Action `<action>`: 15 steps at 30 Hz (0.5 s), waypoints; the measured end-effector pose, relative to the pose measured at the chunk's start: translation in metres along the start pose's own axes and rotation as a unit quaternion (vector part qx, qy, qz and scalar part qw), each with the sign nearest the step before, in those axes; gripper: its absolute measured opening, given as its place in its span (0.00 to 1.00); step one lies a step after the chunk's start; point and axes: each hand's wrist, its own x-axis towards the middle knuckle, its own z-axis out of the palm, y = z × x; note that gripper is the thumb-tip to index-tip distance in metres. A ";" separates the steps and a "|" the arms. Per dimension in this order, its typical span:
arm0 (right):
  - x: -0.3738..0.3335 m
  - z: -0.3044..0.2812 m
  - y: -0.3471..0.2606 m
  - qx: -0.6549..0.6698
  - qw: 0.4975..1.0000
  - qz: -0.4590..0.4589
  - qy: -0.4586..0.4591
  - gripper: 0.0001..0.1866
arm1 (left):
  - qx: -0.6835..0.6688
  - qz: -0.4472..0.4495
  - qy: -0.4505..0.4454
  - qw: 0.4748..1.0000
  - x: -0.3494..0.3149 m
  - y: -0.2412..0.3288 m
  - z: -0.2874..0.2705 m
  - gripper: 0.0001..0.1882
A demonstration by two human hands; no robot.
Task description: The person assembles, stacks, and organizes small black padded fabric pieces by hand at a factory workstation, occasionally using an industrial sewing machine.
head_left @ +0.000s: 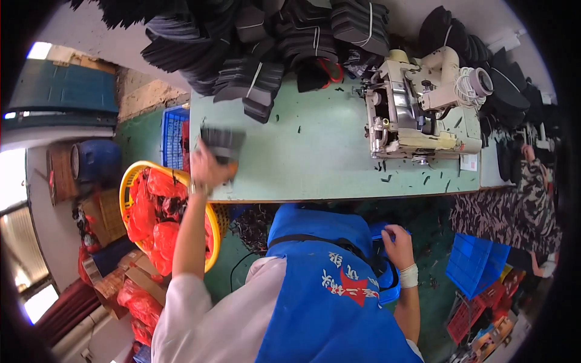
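Where the left hand (206, 166) reaches: left edge of the green table (315, 163).
Item: dark, flat fabric stack (223, 143), blurred, pinched by left fingers.
Right hand (396, 242): curled near blue apron (327, 284); grip cannot be told.

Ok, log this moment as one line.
left hand: holds dark stack over table | right hand: at apron edge | sewing machine: untouched

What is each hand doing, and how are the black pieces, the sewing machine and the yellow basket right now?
left hand: raised at the table's left edge, gripping a dark bundle
dark bundle: held, blurred
right hand: low by the blue apron, grip unclear
bundled black pieces: heaped at the table's far edge
sewing machine: on the table, untouched
yellow basket: full of red bags
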 end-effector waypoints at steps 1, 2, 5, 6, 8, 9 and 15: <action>0.008 0.005 -0.014 0.020 1.000 -0.008 0.005 0.09 | 0.013 0.050 -0.023 0.998 -0.030 -0.014 0.012 0.66; 0.013 0.009 -0.026 0.039 0.999 -0.015 0.010 0.09 | -0.010 0.109 -0.056 0.992 -0.063 -0.010 -0.002 0.67; 0.044 0.026 -0.080 0.163 0.986 -0.030 -0.015 0.08 | -0.362 0.023 -0.232 0.902 -0.095 -0.004 -0.037 0.58; 0.053 0.034 -0.103 0.207 0.977 -0.036 -0.027 0.09 | -0.577 -0.064 -0.274 0.766 -0.093 0.003 -0.041 0.53; 0.071 0.048 -0.149 0.209 0.971 -0.103 -0.046 0.12 | -0.820 -0.089 -0.327 0.461 -0.082 0.015 -0.023 0.33; 0.076 0.056 -0.171 0.189 0.972 -0.139 0.019 0.15 | -0.831 -0.102 -0.347 0.423 -0.075 0.027 -0.019 0.32; 0.081 0.041 -0.202 0.182 0.947 -0.184 0.192 0.11 | -0.863 -0.083 -0.463 0.186 -0.053 0.095 -0.031 0.37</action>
